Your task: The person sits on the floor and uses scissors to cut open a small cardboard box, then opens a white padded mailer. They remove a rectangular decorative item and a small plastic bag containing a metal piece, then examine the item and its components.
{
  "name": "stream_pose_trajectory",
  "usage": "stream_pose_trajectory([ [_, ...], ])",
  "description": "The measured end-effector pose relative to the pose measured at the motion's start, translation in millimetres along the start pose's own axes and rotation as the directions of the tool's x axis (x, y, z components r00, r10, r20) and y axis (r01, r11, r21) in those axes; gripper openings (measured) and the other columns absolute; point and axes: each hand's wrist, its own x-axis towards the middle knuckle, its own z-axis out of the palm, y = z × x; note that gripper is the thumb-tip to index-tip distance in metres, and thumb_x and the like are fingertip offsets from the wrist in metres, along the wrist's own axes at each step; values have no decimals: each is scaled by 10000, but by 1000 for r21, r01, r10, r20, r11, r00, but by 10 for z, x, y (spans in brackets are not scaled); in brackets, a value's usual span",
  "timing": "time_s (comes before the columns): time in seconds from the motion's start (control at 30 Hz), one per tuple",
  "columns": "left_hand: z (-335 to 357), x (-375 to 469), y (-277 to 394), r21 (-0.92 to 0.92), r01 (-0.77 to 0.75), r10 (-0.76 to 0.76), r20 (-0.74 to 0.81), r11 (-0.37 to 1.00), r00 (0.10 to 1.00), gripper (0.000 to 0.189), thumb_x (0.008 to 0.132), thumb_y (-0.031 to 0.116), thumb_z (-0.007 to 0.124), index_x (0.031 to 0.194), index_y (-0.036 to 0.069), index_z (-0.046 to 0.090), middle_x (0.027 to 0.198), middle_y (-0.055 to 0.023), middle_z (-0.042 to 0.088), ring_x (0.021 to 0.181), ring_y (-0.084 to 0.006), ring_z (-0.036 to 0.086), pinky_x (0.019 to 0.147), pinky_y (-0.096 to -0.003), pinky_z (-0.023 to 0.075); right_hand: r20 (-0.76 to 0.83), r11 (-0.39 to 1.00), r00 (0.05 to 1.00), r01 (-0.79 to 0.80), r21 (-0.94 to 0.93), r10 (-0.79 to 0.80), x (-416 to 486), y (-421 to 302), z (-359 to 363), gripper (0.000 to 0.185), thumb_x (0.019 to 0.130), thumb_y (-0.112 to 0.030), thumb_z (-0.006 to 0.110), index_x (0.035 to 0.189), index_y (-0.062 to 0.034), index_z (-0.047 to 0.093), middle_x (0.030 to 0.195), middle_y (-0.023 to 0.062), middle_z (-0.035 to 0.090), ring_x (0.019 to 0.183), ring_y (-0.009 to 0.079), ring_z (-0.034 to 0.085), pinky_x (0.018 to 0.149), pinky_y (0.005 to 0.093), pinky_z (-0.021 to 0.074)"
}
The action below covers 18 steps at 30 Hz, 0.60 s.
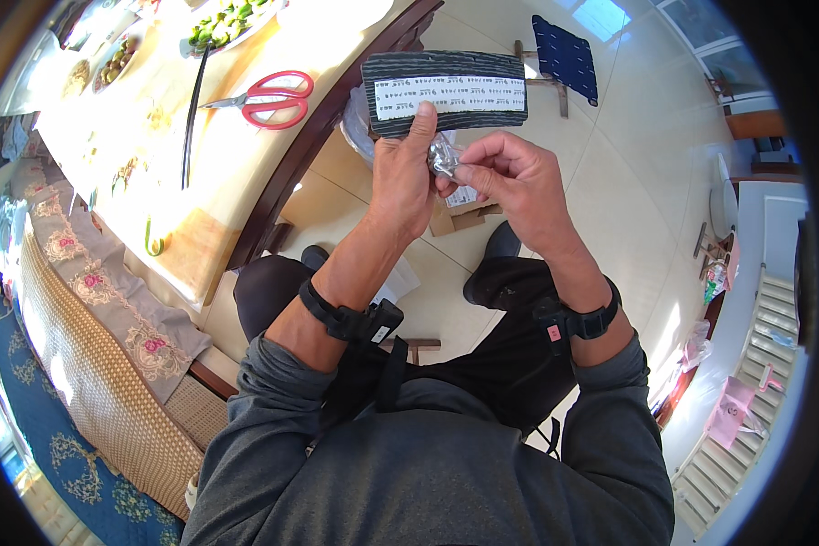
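Note:
A dark striped rectangular panel [450, 67] with a white strip of repeated print lies across my left hand [407, 160], whose thumb presses on the strip's lower edge. Just below the panel, a small clear plastic bag [443, 158] with shiny metal pieces in it sits between my two hands. My right hand [515, 179] pinches the bag's right side between thumb and finger. The left hand's other fingers are mostly hidden behind the panel and bag. Whether they also grip the bag, I cannot tell.
Red-handled scissors [276, 101], a long dark stick [194, 123] and a plate of green pieces [228, 24] are on the table [198, 256] at left. An opened cardboard box [454, 220] stands on the floor below my hands. A blue-covered stool [565, 60] is beyond.

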Motion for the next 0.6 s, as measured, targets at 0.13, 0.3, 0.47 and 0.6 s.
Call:
stream_pose_trajectory([
  [0.13, -15, 11, -13, 3, -26, 26, 8, 1000, 1000, 307, 1089, 394, 601, 1058, 88, 594, 782, -4, 565, 508, -91, 468, 429, -268, 345, -15, 999, 1000, 16, -43, -16, -10, 7, -2, 106, 951, -58, 753, 1021, 9, 711, 846, 33, 740, 709, 58, 610, 638, 226, 493],
  [0.3, -25, 29, -42, 72, -70, 73, -31, 995, 997, 313, 1087, 394, 605, 1038, 85, 609, 772, -5, 580, 516, -80, 476, 414, -253, 334, -3, 997, 998, 65, -34, -65, -5, -15, 37, 129, 947, -38, 748, 1043, 31, 697, 891, 73, 755, 760, 94, 681, 698, 235, 542],
  [0.47, -44, 20, -50, 69, -68, 68, -3, 995, 998, 335, 1085, 399, 606, 1036, 69, 629, 763, -19, 613, 500, -85, 493, 398, -248, 352, 36, 998, 999, 3, 57, -5, -3, -67, 49, 136, 954, 0, 713, 1073, 53, 675, 942, 118, 768, 827, 142, 738, 753, 254, 573],
  [0.6, -58, 18, -28, 100, -71, 71, 0, 992, 997, 376, 1092, 403, 588, 1062, 33, 648, 761, -52, 651, 495, -96, 518, 395, -258, 379, 46, 998, 999, -11, 59, 8, 17, -64, 10, 135, 959, 5, 706, 1084, 47, 676, 945, 114, 770, 826, 139, 734, 710, 249, 552],
])
